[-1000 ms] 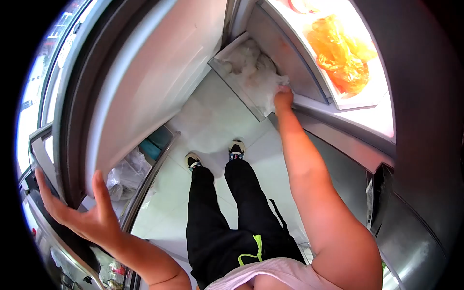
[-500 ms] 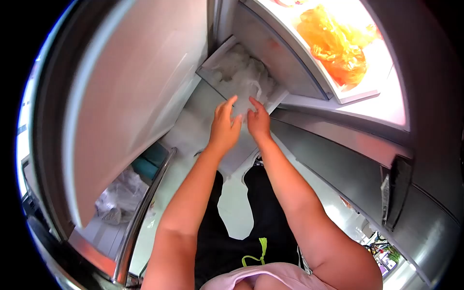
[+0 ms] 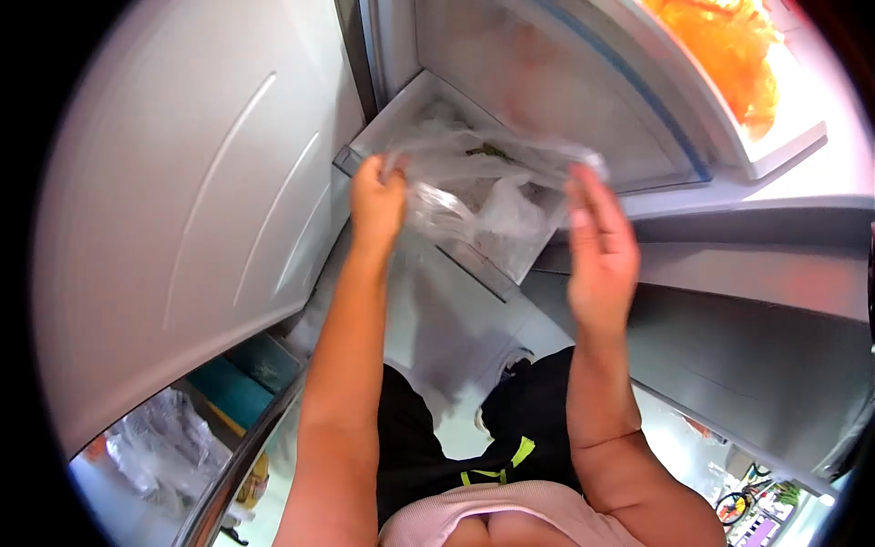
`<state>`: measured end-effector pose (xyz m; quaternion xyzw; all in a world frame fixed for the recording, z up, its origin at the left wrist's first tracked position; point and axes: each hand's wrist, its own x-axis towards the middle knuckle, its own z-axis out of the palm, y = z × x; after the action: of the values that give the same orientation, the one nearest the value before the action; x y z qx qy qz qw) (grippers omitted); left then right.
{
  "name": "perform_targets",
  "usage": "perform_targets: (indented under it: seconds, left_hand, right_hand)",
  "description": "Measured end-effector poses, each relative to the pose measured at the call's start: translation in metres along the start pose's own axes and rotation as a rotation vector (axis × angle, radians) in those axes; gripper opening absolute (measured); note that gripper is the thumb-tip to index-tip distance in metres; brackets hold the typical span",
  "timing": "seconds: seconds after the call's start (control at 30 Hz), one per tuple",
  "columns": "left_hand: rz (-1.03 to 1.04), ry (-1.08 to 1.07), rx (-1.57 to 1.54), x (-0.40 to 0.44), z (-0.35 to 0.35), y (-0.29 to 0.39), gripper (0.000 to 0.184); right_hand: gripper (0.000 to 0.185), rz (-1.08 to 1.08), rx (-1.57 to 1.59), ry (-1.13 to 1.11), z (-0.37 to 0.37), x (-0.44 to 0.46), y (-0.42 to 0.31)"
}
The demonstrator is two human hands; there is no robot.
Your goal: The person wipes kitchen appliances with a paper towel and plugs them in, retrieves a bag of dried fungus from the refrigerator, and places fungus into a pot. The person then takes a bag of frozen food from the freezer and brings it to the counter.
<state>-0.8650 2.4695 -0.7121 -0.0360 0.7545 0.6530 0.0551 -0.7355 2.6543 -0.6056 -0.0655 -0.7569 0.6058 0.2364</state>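
A clear plastic bag (image 3: pixel 524 150) is stretched between my two hands over a pulled-out refrigerator drawer (image 3: pixel 497 273). My left hand (image 3: pixel 377 205) is closed on the bag's left edge, near the drawer's front corner. My right hand (image 3: pixel 603 260) holds the opposite edge at its fingertips, a little blurred by motion. Whitish, crumpled plastic (image 3: pixel 510 210) shows beneath the bag, inside the drawer. Something small and dark greenish (image 3: pixel 488 149) is visible through the film; I cannot make out what it is.
The open refrigerator door (image 3: pixel 200 182) stands on the left, with crumpled plastic (image 3: pixel 164 447) in its lower compartment. An orange bag (image 3: pixel 729 59) lies on the lit shelf at upper right. Below it is a dark grey panel (image 3: pixel 747 337). A bicycle (image 3: pixel 743 497) shows at lower right.
My hands have spread apart from near each other, the right one moving well to the right. The clear bag is now held up and stretched between them. The view has shifted closer to the drawer.
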Motion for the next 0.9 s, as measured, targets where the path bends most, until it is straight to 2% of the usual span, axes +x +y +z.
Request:
perform_targets:
  seconds: [0.1,0.17,0.23,0.27,0.37,0.4,0.47,0.57,0.63,0.67,0.77,0.8,0.83,0.87,0.9]
  left_hand:
    - [0.232,0.149,0.203,0.021,-0.014,-0.033,0.019]
    - [0.219,-0.015,0.029,0.022,-0.018,-0.027,0.017]
    - [0.089,-0.181,-0.111,0.005,-0.028,0.001,0.018]
    - [0.064,-0.24,-0.073,-0.001,-0.031,0.002,0.018]
    - [-0.035,-0.362,0.015,-0.012,-0.034,0.006,0.024]
    - [-0.048,-0.346,-0.076,-0.013,-0.034,0.008,0.024]
    - [-0.064,-0.308,-0.254,-0.01,-0.033,0.012,0.026]
    - [-0.274,-0.145,-0.514,-0.005,-0.03,0.019,0.033]
    - [-0.043,-0.379,-0.579,-0.002,-0.025,0.023,0.045]
    - [0.067,-0.49,-0.607,-0.002,-0.023,0.023,0.053]
    - [0.458,-0.373,0.104,-0.004,0.008,0.031,0.071]
    - [0.599,-0.388,0.376,0.002,0.02,0.031,0.076]
    - [0.56,-0.556,0.385,0.022,0.032,0.018,0.065]
    - [0.567,-0.49,0.634,0.047,0.048,0.007,0.05]
    - [0.259,-0.335,0.38,0.048,0.046,0.036,0.04]
  right_hand:
    - [0.044,-0.051,-0.003,0.163,0.001,-0.004,0.0]
    - [0.044,-0.136,-0.357,0.133,0.002,-0.013,-0.003]
    - [0.044,-0.19,-0.438,0.068,0.005,-0.017,-0.004]
    - [0.044,-0.22,-0.476,0.037,0.007,-0.018,-0.004]
    - [0.048,-0.133,-0.106,-0.025,0.01,-0.022,0.005]
    - [0.05,-0.092,0.009,-0.026,0.011,-0.024,0.008]
    - [0.054,-0.151,0.08,-0.003,0.014,-0.024,0.015]
    - [0.056,-0.162,0.114,0.022,0.008,-0.019,0.021]
    - [0.055,-0.19,0.16,0.106,0.016,-0.008,0.015]
    - [0.054,-0.179,0.162,0.068,0.02,-0.002,0.007]
    - [0.05,-0.203,0.03,-0.161,0.034,0.021,-0.01]
    - [0.049,-0.244,-0.112,-0.313,0.04,0.03,-0.011]
    - [0.049,-0.282,-0.219,-0.343,0.047,0.034,-0.01]
    - [0.049,-0.323,-0.324,-0.37,0.053,0.038,-0.008]
    - [0.05,-0.359,-0.394,-0.268,0.06,0.04,-0.005]
